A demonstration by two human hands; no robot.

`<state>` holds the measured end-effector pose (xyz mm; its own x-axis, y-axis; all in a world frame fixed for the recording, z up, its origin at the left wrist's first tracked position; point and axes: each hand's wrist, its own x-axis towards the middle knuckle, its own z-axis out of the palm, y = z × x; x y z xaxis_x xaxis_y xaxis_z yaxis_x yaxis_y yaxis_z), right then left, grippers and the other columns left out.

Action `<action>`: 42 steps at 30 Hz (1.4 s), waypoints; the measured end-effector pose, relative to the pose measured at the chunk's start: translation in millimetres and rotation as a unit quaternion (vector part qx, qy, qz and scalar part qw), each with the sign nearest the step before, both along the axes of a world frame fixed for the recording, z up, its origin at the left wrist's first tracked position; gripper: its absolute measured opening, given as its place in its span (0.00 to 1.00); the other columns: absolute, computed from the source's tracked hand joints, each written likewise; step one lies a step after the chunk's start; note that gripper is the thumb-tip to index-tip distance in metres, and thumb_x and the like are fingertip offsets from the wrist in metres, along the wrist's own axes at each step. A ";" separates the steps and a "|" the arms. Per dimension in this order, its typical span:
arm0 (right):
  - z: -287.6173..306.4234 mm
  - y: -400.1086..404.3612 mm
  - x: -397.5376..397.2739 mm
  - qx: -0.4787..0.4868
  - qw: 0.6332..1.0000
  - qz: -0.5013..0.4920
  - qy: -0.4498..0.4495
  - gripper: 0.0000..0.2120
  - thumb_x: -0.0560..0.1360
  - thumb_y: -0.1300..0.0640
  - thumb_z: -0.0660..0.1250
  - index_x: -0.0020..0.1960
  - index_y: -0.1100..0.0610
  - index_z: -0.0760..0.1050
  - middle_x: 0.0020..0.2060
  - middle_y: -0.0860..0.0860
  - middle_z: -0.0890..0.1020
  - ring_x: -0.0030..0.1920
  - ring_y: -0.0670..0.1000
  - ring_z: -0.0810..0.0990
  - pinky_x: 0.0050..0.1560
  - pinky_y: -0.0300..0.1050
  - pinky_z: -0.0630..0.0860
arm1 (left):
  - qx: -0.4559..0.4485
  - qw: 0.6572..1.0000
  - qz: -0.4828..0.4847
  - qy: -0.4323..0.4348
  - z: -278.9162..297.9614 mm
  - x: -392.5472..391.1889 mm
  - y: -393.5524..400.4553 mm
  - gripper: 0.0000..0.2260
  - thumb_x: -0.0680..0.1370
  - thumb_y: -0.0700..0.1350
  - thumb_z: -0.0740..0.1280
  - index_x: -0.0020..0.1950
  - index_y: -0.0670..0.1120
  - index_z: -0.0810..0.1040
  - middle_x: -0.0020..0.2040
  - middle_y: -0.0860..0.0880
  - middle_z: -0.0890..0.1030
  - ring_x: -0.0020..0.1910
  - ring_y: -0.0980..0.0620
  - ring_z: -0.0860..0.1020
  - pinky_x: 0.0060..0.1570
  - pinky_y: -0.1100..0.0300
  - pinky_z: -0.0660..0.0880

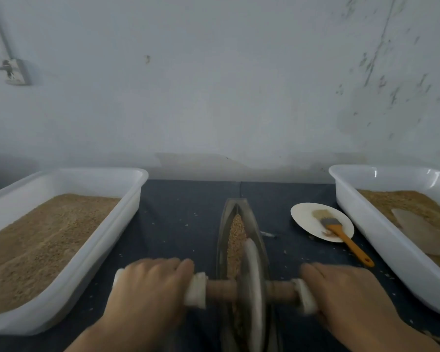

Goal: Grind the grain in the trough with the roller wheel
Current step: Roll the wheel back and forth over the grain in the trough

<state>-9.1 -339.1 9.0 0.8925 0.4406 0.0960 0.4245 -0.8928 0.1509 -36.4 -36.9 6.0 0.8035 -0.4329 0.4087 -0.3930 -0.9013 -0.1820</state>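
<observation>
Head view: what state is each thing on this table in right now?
Left hand: grips the axle's left end.
Right hand: grips its right end.
Roller wheel: upright in the trough.
Trough: holds grain.
Two tubs: partly filled.
Brush: lying on a plate.

My left hand (148, 283) and right hand (341, 288) grip the roller wheel (252, 283) axle ends at lower centre; the wheel sits in the trough (224, 224) on grain (236, 232).
</observation>
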 end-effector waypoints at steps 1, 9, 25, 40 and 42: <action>-0.3 0.6 -0.4 0.000 0.999 -0.019 0.045 0.15 0.70 0.42 0.66 0.46 0.39 0.58 0.41 0.40 0.71 0.42 0.42 0.72 0.40 0.39 0.66 | 0.008 1.000 0.001 -0.001 1.1 1.2 -0.1 0.23 0.47 0.51 0.80 0.31 0.53 0.69 0.25 0.55 0.70 0.21 0.54 0.70 0.27 0.62 0.55; -9.2 20.3 90.2 0.023 0.993 -0.063 -0.101 0.13 0.71 0.46 0.69 0.49 0.46 0.66 0.43 0.46 0.80 0.38 0.48 0.77 0.35 0.43 0.67 | 0.015 0.989 0.142 -0.021 -3.7 115.0 -8.6 0.11 0.74 0.56 0.66 0.41 0.56 0.66 0.36 0.57 0.73 0.33 0.57 0.69 0.31 0.61 0.61; -1.0 6.1 20.9 -0.041 0.997 0.004 -0.060 0.21 0.61 0.46 0.77 0.48 0.46 0.71 0.39 0.45 0.79 0.35 0.45 0.77 0.34 0.40 0.71 | 0.004 1.000 0.024 0.008 -15.5 41.8 9.5 0.20 0.55 0.54 0.80 0.34 0.56 0.70 0.27 0.58 0.72 0.23 0.58 0.72 0.25 0.64 0.60; -2.6 2.4 6.1 -0.004 0.999 0.009 -0.052 0.21 0.61 0.45 0.76 0.49 0.46 0.71 0.40 0.45 0.79 0.38 0.45 0.78 0.38 0.43 0.75 | -0.032 0.999 0.030 -0.010 -9.2 12.2 7.7 0.20 0.55 0.51 0.80 0.33 0.54 0.68 0.27 0.56 0.71 0.24 0.53 0.72 0.24 0.63 0.59; 3.5 -1.7 -7.1 0.023 0.998 0.014 -0.058 0.26 0.48 0.45 0.80 0.41 0.45 0.72 0.31 0.45 0.77 0.29 0.44 0.76 0.29 0.40 0.73 | -0.020 1.000 0.008 -0.020 -3.6 -5.4 8.7 0.23 0.49 0.48 0.80 0.31 0.54 0.68 0.26 0.56 0.69 0.22 0.54 0.71 0.27 0.63 0.52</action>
